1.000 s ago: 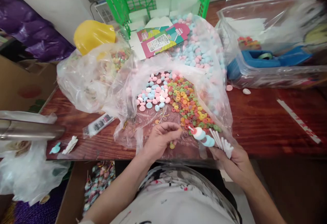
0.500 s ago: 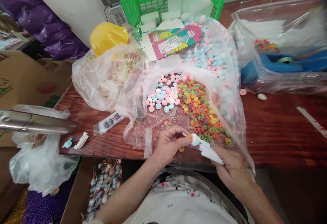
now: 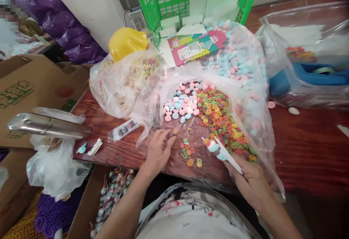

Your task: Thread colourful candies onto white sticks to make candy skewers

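My right hand (image 3: 247,173) is closed around a candy skewer (image 3: 214,146), a short row of blue, white and orange pieces. A bundle of thin white sticks (image 3: 229,155) is in the same grip, pointing away from me. My left hand (image 3: 160,148) rests low over the plastic sheet, fingers bent but apart, fingertips close to a few loose ring candies. Between the hands lie small ring candies (image 3: 187,148). Beyond them are a heap of coloured ring candies (image 3: 215,112) and a cluster of pink, blue and white button-shaped candies (image 3: 182,104).
Behind stand a green plastic crate (image 3: 147,6), a bag of pastel candies (image 3: 234,57) and a printed card (image 3: 188,50). A clear tub (image 3: 308,93) is right; a steel flask (image 3: 49,126) and bagged candies (image 3: 117,90) are left. Below, a carton holds finished-looking skewers (image 3: 114,191).
My left hand has let go of the skewer's tip and moved left and down to the sheet. My right hand keeps the skewer and sticks. The view has shifted slightly left.
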Motion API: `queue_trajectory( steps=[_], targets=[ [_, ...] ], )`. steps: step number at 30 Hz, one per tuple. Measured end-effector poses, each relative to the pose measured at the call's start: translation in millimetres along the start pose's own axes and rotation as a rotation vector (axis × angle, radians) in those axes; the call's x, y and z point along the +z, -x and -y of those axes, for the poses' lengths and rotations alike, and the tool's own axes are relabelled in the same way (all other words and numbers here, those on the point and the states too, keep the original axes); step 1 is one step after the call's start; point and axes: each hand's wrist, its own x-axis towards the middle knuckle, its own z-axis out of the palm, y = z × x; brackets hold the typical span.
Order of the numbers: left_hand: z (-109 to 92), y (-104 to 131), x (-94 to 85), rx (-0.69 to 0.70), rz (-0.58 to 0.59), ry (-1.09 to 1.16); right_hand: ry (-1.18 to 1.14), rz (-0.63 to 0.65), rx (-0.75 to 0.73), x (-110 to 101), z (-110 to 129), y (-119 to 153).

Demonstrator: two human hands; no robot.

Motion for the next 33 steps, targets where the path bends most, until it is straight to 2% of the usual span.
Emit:
queue_trajectory(
  steps=[4,9,14,19,24,28,30,33],
  targets=[
    [25.9,-4.9,-16.4,-0.102,0.002,-0.110,0.034,-0.009,-0.018,1.6,-0.4,-0.9],
    [40.2,-22.1,-31.3,-0.137,-0.019,-0.374,0.140,-0.010,-0.081,4.7,-1.4,3.2],
    [52.3,-40.2,-41.7,-0.286,0.128,-0.429,0.208,-0.006,-0.105,6.3,-2.6,6.7],
    [57.3,-38.3,-43.2,-0.325,0.020,-0.582,0.263,0.025,-0.134,5.1,-0.7,5.2],
    [52.6,-33.8,-40.9,-0.334,0.009,-0.695,0.242,0.118,-0.093,3.5,-2.9,6.0],
    [40.1,-29.6,-46.1,-0.327,0.018,-0.699,0.131,0.124,-0.045,0.5,-3.0,5.1],
    [27.2,-26.1,-46.7,-0.232,-0.022,-0.670,0.073,0.104,-0.036,-1.3,-2.9,4.4],
    [-0.1,-23.4,-35.7,0.041,-0.052,-0.452,0.028,0.089,-0.009,-2.5,-4.4,4.2]
  ],
)
